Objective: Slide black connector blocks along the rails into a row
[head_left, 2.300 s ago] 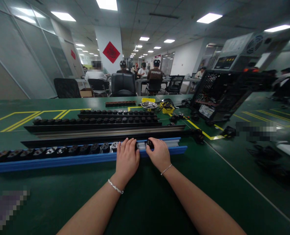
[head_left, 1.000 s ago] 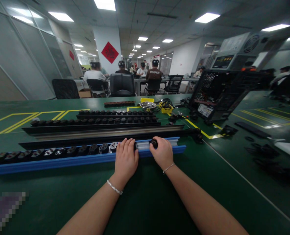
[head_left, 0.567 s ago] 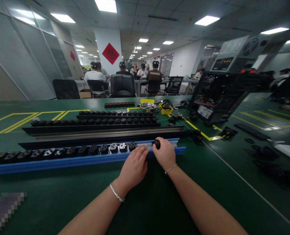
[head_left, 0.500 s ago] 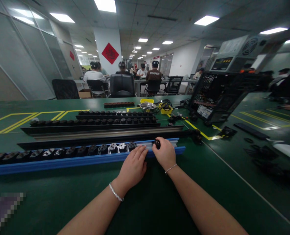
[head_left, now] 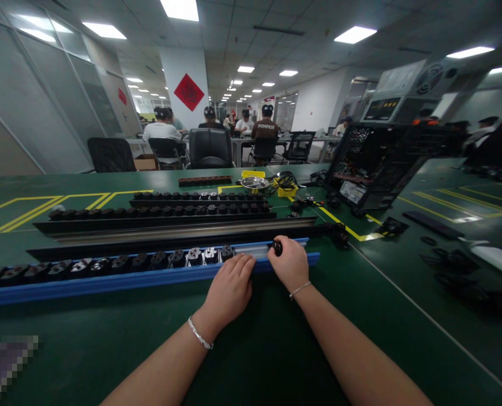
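A long blue rail (head_left: 107,286) lies across the table, its trough filled with black socket modules (head_left: 158,259) from the left end to just beyond the middle; a few show pale metal faces. My left hand (head_left: 230,282) grips the rail's near wall, fingers reaching over it and thumb low in front, just right of the last module. Between the thumb and fingers of my right hand (head_left: 291,264) is a small dark round-looking socket module (head_left: 277,247), held at the bare stretch of trough near the right end. My fingers partly hide it.
Behind the rail lie black channel strips (head_left: 179,224) and further rows of black modules (head_left: 166,211). A metal dish (head_left: 255,183) and a yellow box with cables (head_left: 286,189) stand farther back. An opened computer case (head_left: 367,163) stands at right, near loose black parts (head_left: 449,262).
My right hand, with the dark module, has shifted slightly right along the rail. My left hand stays on the rail's near wall.
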`<state>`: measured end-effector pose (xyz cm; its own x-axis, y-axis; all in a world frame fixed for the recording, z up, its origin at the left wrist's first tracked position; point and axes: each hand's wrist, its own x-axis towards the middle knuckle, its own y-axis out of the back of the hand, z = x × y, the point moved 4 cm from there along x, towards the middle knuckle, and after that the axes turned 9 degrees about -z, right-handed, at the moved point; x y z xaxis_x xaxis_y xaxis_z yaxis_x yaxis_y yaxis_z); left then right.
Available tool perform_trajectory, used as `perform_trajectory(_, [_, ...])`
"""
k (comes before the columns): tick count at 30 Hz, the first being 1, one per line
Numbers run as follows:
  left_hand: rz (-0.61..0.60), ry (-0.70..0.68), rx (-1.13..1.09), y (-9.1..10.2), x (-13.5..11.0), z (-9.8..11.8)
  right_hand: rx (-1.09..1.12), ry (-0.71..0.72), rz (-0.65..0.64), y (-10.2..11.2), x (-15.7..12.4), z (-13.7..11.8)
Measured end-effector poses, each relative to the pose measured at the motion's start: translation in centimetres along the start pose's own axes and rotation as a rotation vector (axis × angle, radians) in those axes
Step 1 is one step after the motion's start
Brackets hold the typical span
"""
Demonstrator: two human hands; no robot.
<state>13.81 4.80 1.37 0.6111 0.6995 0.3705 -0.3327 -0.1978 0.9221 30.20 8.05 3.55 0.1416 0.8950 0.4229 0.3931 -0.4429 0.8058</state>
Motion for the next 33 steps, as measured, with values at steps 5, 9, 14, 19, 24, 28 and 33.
perform_trajectory(5, [0.007, 0.002, -0.003, 0.0, 0.0, 0.0, -0.015, -0.006, -0.002, 0.1, 0.0, 0.4])
perform_trajectory(9, [0.002, -0.005, 0.002, -0.1, -0.1, -0.1, -0.040, -0.025, -0.010, 0.1, 0.1, 0.6])
perform_trajectory(14, [0.018, -0.012, 0.000, 0.0, 0.0, 0.0, -0.036, -0.009, -0.037, 0.2, 0.3, 0.9])
perform_trajectory(19, [0.014, -0.010, -0.004, 0.1, 0.0, 0.0, -0.032, -0.011, -0.015, 0.2, 0.3, 1.3])
perform_trajectory(24, [0.007, -0.005, -0.013, 0.1, 0.0, 0.0, -0.025, -0.011, -0.006, 0.0, 0.2, 1.3])
perform_trajectory(28, [-0.003, -0.003, -0.025, 0.1, 0.1, 0.0, -0.032, -0.022, -0.010, 0.1, 0.2, 1.3])
perform_trajectory(33, [-0.013, 0.000, -0.022, 0.1, 0.1, 0.0, -0.033, -0.014, -0.018, 0.1, 0.3, 1.3])
